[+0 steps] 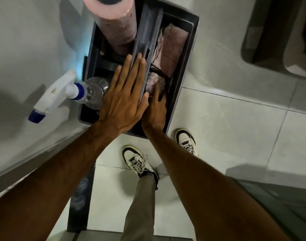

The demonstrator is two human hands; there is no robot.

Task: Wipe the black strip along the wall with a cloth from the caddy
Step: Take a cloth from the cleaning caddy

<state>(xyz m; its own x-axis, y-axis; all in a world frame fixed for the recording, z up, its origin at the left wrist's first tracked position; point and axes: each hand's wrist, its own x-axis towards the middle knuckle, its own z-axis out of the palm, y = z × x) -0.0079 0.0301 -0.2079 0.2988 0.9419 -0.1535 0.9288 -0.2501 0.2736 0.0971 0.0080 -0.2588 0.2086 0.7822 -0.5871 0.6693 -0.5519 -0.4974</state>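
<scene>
Fingers of the left hand (122, 100) lie flat and spread across the caddy (185, 70) handle, grasping nothing. Right hand (155, 108) reaches into the caddy's right compartment, fingertips curled onto a crumpled pink cloth (153, 82); whether they pinch it is unclear.

The pink roll (112, 23) was cut off by the top edge, so its top did not show. The left hand (121, 103) lay flat over the middle handle of the caddy (187, 54) and hid part of it, and it also hid the body of the spray bottle (91, 92). The right hand (155, 110) reached down beside the cloths (168, 54), and its fingertips were too dark to tell if they gripped one. Both arms ran off the bottom edge. The dark thing in the top right corner was cut off and too blurry to name.
</scene>
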